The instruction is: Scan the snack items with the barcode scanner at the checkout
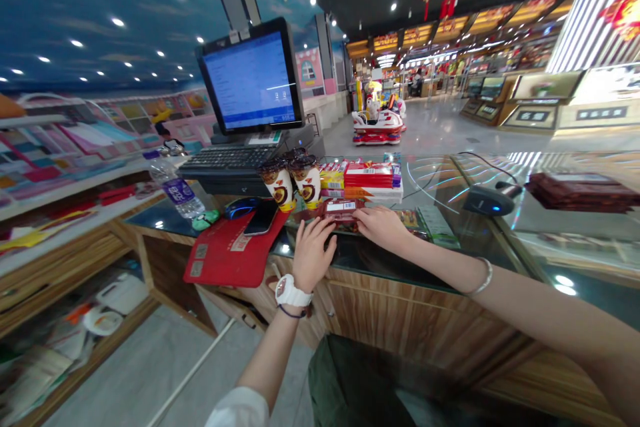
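A dark red packet (342,207) with a white label lies near the front edge of the glass counter. My right hand (383,227) has its curled fingertips on the packet's right end, pressed together. My left hand (314,250), below a white watch, rests at the packet's left end with its fingers apart, palm down. Just behind the left hand stand several cups (306,181) with dark tops and yellow-white sides. Behind the packet is a stack of red and yellow packages (367,177).
A phone (261,217) lies on a red mat (225,257), left of my hands. Beyond are a mouse (242,207), a bottle (177,188), a keyboard (227,157) and a monitor (253,83). On the right are a scanner (487,200) and more dark red packets (583,191).
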`<state>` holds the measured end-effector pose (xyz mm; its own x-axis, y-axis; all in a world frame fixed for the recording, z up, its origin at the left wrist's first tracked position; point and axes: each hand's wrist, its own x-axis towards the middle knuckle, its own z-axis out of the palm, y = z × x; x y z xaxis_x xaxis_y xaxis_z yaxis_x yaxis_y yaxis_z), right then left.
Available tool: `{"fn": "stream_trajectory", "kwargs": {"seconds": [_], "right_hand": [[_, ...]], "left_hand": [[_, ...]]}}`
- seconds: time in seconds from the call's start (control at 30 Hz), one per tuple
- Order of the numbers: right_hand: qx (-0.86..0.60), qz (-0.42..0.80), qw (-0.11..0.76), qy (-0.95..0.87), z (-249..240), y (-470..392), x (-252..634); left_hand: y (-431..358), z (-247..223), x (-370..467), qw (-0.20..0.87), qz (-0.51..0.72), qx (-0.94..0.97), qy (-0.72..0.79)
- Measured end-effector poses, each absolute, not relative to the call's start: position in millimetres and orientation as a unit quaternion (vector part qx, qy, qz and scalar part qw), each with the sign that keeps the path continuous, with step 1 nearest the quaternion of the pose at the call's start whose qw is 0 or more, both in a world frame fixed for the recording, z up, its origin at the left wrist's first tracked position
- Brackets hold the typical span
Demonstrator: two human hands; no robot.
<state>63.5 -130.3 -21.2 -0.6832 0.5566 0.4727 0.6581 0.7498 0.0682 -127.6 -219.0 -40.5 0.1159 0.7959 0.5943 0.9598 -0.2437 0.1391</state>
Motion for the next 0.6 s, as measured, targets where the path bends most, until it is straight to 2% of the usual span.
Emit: {"fn": "stream_trajectory", "kwargs": {"seconds": [0.6], "right_hand": [[-0.304, -0.050, 0.199, -0.930, -17.3, -127.3, 69.6]], "left_hand": [[-209.7, -25.1, -131.4, 0.099, -0.177, -0.721, -0.663]]}}
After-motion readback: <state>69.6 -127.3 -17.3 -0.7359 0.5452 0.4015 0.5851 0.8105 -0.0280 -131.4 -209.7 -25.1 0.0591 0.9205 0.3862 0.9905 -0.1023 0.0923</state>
